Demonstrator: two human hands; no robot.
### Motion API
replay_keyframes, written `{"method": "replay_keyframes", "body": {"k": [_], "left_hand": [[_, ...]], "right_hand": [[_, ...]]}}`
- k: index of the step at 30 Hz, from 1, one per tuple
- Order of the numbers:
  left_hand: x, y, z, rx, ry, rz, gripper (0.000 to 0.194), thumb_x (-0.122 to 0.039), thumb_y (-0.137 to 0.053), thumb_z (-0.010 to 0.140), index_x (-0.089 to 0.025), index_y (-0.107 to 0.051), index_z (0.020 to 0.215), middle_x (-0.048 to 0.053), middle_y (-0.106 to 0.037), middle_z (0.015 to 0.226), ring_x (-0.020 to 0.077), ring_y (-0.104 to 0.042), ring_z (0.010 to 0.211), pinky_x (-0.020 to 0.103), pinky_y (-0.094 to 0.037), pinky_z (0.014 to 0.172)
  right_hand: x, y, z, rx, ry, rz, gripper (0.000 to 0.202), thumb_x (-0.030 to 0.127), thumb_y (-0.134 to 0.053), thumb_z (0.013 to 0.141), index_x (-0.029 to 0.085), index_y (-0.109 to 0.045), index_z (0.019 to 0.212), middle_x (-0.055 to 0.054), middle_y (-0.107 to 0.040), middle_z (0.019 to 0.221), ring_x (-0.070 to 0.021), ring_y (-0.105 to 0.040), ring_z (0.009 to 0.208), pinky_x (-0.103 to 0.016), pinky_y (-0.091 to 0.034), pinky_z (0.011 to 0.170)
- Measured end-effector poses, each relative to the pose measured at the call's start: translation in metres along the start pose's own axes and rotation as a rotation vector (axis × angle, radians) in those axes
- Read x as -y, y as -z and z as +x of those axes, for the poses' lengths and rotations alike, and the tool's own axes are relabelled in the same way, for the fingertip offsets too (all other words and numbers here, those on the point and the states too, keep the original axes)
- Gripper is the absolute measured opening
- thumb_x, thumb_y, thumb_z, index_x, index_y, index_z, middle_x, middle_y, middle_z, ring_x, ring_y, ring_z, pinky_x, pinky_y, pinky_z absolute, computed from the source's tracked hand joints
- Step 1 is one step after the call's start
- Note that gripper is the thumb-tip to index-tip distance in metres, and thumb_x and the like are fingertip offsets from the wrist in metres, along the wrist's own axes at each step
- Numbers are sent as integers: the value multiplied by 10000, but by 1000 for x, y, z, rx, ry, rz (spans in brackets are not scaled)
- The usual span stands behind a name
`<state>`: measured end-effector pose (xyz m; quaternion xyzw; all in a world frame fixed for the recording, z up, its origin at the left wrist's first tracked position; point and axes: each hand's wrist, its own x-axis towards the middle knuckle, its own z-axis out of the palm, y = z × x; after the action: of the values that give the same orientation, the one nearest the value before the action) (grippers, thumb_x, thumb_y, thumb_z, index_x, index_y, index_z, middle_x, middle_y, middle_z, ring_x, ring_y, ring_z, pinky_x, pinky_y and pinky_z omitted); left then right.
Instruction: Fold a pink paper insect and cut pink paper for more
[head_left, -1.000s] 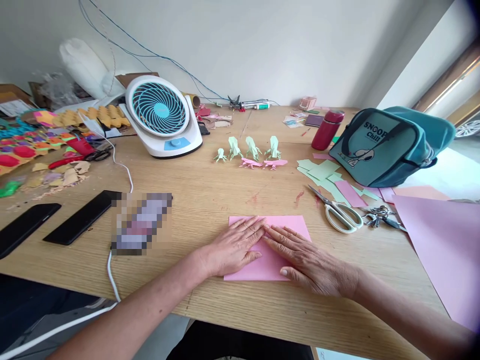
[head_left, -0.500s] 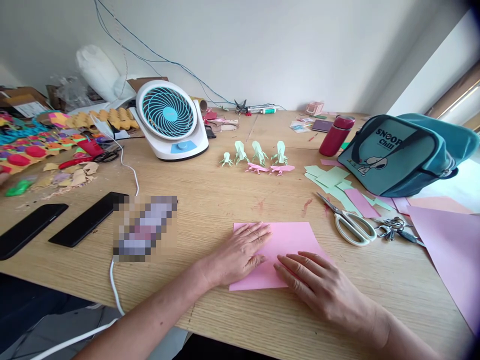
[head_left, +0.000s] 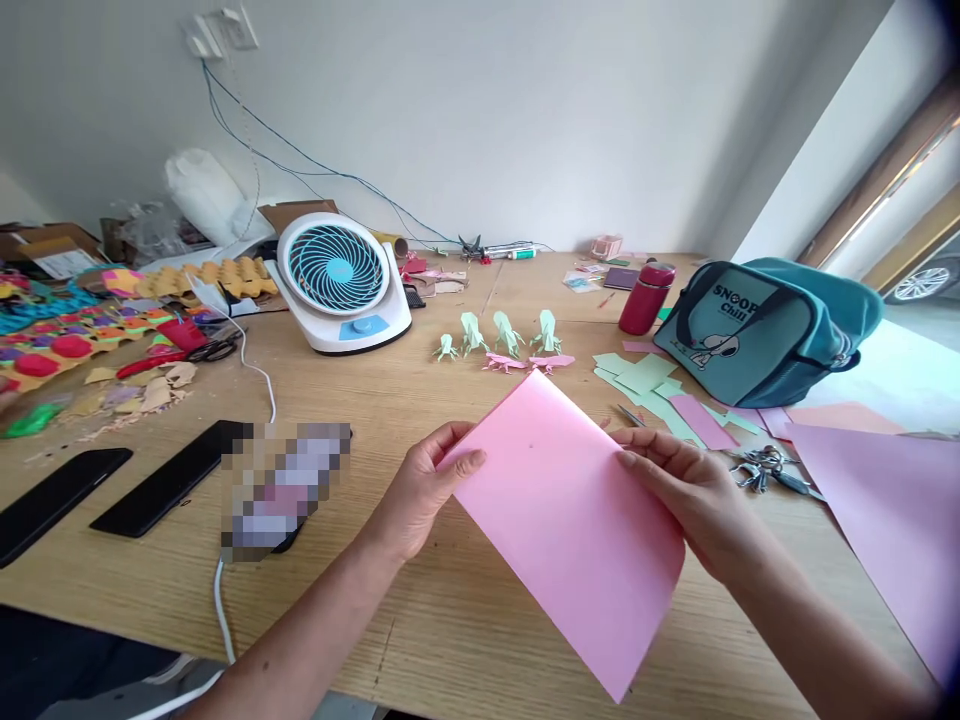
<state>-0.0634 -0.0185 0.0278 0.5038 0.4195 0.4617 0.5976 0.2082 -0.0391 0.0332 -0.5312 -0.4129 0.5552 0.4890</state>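
A pink sheet of paper [head_left: 562, 520] is held up over the wooden table, tilted with one corner pointing down toward the front edge. My left hand [head_left: 424, 490] pinches its left corner between thumb and fingers. On the other side, my right hand [head_left: 686, 490] grips the upper right edge, thumb on the near face. Behind the paper stand several light green folded paper figures [head_left: 506, 333] and two pink ones [head_left: 551, 362]. The scissors [head_left: 630, 416] are mostly hidden behind the paper and my right hand.
Green and pink paper scraps [head_left: 649, 375], keys [head_left: 769, 470], a red bottle [head_left: 646, 298] and a teal bag [head_left: 757, 330] lie right. A white fan [head_left: 337, 280] stands back left. Two black flat objects [head_left: 172, 480] and a blurred-out item [head_left: 285, 490] lie left. Large pink paper [head_left: 885, 510] is far right.
The pink paper has been lifted off the table and turned. Both hands, which lay flat on it before, now grip its edges. The camera view has shifted slightly.
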Motion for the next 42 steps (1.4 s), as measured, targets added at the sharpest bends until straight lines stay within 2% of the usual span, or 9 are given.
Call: {"method": "replay_keyframes", "body": {"k": [3, 7, 11, 14, 19, 24, 30, 35, 42], "left_hand": [[10, -8, -3, -24, 125, -156, 373, -380, -786, 745, -182, -650, 1031, 62, -705, 1000, 170, -633, 858, 247, -481, 691], [19, -19, -5, 17, 228, -140, 352, -402, -791, 732, -162, -676, 962, 58, -699, 926, 140, -624, 792, 210, -443, 618], [25, -26, 0, -46, 198, -135, 331, -399, -800, 712, -167, -645, 891, 8, -664, 822, 104, -570, 693, 200, -423, 590], [27, -27, 8, -52, 174, -109, 314, -417, -776, 725, -162, -628, 833, -1, -646, 790, 109, -558, 692, 215, -435, 618], [22, -24, 18, -69, 4, 161, 307, -398, -729, 745, -163, -562, 641, -45, -520, 608, 98, -457, 592, 217, -381, 591], [9, -27, 15, 101, -72, 421, 290, -355, -677, 795, -164, -543, 622, -34, -490, 615, 108, -419, 613, 221, -335, 586], [5, -33, 16, 138, -86, 320, 415, -438, -602, 864, -173, -442, 588, -50, -318, 606, 94, -276, 588, 224, -249, 539], [6, -38, 19, 71, -99, 247, 437, -488, -583, 872, -175, -435, 605, -47, -283, 625, 93, -258, 590, 224, -245, 528], [11, -46, 13, -79, -153, 408, 366, -403, -648, 821, -161, -515, 581, -36, -352, 600, 101, -322, 587, 236, -271, 531]], "right_hand": [[-25, 1, 1, -99, -46, 135, 335, 436, -804, 706, 253, -684, 960, -26, -741, 849, -190, -660, 647, -266, -523, 502], [-46, 1, -5, -135, -25, 141, 320, 457, -751, 755, 265, -671, 998, -34, -746, 893, -222, -673, 675, -299, -530, 507], [-51, -3, -11, -112, -34, 129, 337, 459, -750, 754, 271, -664, 1020, -23, -749, 936, -228, -689, 739, -300, -546, 546], [-52, -7, -14, -35, -54, 135, 385, 474, -725, 784, 261, -650, 1095, -49, -739, 1040, -229, -695, 811, -301, -565, 600], [-44, -6, -7, 61, -54, 101, 456, 503, -711, 799, 252, -620, 1168, -84, -717, 1145, -249, -701, 891, -308, -575, 642], [-34, -5, 3, 37, -85, 188, 446, 477, -768, 751, 256, -637, 1116, -53, -758, 945, -246, -710, 745, -338, -576, 604], [-38, -11, -6, 68, -122, 280, 421, 473, -812, 699, 212, -657, 990, -47, -746, 816, -226, -698, 645, -333, -568, 564], [-38, -14, -13, 103, -86, 265, 390, 475, -813, 699, 200, -668, 936, -59, -744, 815, -225, -705, 687, -325, -571, 602], [-38, -9, -8, 73, -6, 233, 519, 507, -771, 730, 257, -592, 1149, -76, -721, 958, -249, -699, 751, -350, -570, 618]]}}
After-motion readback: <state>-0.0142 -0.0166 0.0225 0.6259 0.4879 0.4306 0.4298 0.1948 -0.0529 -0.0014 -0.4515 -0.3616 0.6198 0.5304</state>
